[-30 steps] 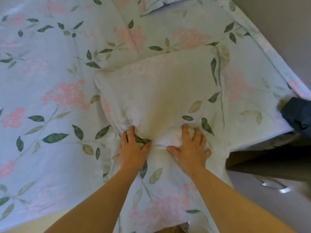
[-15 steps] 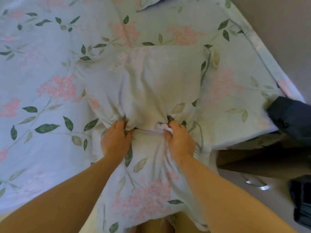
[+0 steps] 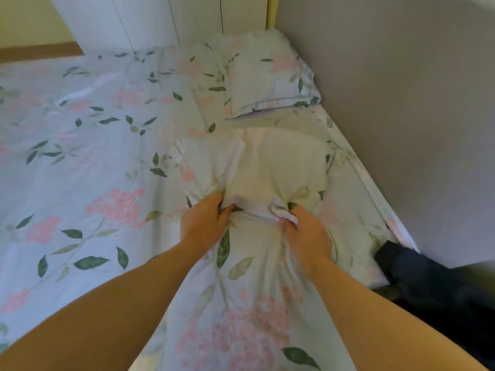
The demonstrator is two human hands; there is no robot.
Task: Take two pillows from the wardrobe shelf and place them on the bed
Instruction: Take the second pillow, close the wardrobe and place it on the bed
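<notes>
A floral pillow (image 3: 270, 167) lies on the bed (image 3: 88, 162), near its right side. My left hand (image 3: 205, 223) is clenched on the pillow's near left edge. My right hand (image 3: 305, 234) is clenched on its near right edge, where white filling fabric pokes out of the case. The loose end of the pillowcase trails toward me between my forearms. A second floral pillow (image 3: 270, 76) rests flat at the head of the bed, against the headboard corner, apart from both hands.
A grey padded headboard (image 3: 401, 103) runs along the right of the bed. White wardrobe doors (image 3: 150, 20) stand beyond the far edge. A dark garment (image 3: 417, 279) lies at the bed's near right corner. Wooden floor shows at far left.
Both hands went from pressing flat on the pillow to gripping its near edge, bunching the fabric. The view tilted up, revealing the second pillow and wardrobe.
</notes>
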